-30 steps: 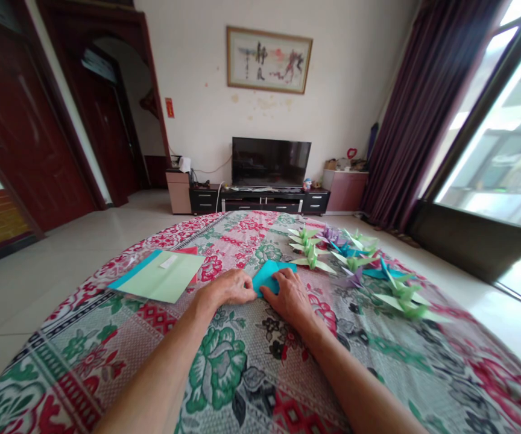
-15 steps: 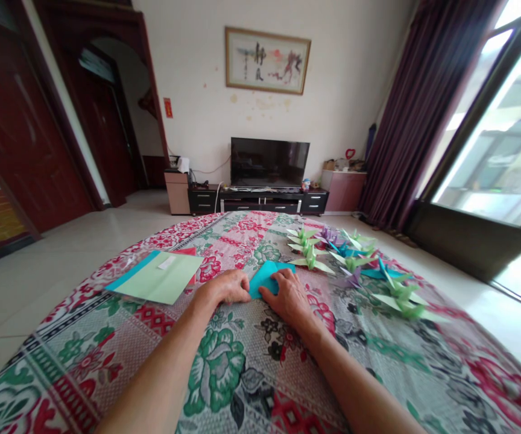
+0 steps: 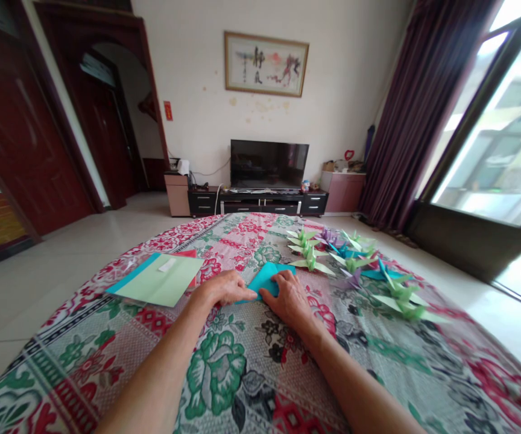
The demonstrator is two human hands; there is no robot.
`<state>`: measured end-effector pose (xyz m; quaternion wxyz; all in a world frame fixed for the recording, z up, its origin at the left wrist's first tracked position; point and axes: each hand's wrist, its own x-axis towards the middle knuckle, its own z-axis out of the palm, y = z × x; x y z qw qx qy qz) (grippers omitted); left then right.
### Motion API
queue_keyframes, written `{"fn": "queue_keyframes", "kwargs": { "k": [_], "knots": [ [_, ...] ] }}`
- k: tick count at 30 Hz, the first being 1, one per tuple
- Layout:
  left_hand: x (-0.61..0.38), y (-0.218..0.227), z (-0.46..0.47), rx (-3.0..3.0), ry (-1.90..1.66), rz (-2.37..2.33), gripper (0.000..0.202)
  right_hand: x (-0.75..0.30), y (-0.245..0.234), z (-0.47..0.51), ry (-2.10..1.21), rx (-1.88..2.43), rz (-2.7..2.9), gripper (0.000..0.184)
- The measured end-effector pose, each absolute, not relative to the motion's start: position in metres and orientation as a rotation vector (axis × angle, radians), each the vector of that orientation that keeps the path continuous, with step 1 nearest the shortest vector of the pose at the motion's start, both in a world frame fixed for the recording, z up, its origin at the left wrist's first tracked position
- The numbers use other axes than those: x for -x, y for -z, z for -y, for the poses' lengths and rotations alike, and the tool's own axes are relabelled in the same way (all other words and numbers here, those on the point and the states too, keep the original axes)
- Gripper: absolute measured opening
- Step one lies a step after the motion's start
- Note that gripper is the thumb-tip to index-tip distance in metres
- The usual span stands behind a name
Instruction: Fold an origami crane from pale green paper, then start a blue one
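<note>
A folded sheet of blue origami paper lies flat on the patterned tablecloth, between my hands. My left hand is closed at the paper's lower left corner, the fingers curled and one digit stretched along the lower edge. On the right part of the paper rests my right hand, its fingers bent over the sheet and its thumb pressing near the lower edge. Part of the paper is hidden beneath that hand.
Sheets of light green paper with blue and red ones beneath lie to the left. Several folded paper cranes in green, purple and blue stand on the right of the tablecloth. A television stands beyond the table.
My left hand has gone from a pinch at the paper's left corner to a digit laid along its lower edge, and more blue shows at that corner. The right hand stays put.
</note>
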<state>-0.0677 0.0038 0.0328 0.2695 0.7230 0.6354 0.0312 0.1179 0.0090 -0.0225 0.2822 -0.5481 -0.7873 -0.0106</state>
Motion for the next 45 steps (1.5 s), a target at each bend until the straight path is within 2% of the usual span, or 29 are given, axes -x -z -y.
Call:
{"fn": "queue_keyframes", "kwargs": {
  "k": [4,9,15,30,42,45],
  "knots": [
    [0.063,-0.024,-0.008,-2.110,-0.120,-1.756,0.030,-0.119,0.024,-0.011,0.014,1.452,2.106,0.040],
    [0.069,-0.018,-0.010,-1.992,-0.168,-1.660,0.023,-0.121,0.023,-0.011,-0.020,1.454,2.117,0.038],
    [0.067,-0.021,-0.009,-2.091,-0.226,-1.543,0.033,-0.120,0.024,-0.011,-0.005,1.464,2.104,0.037],
    [0.061,-0.010,-0.015,-2.038,-0.271,-1.598,0.027,-0.138,0.019,-0.014,-0.043,1.506,2.120,0.045],
    [0.060,-0.011,-0.013,-1.951,-0.277,-1.601,0.027,-0.169,0.020,-0.020,-0.039,1.574,2.034,0.021],
    [0.060,-0.011,-0.012,-1.934,-0.281,-1.596,0.028,-0.169,0.022,-0.021,-0.027,1.589,2.033,0.020]
  ]
}}
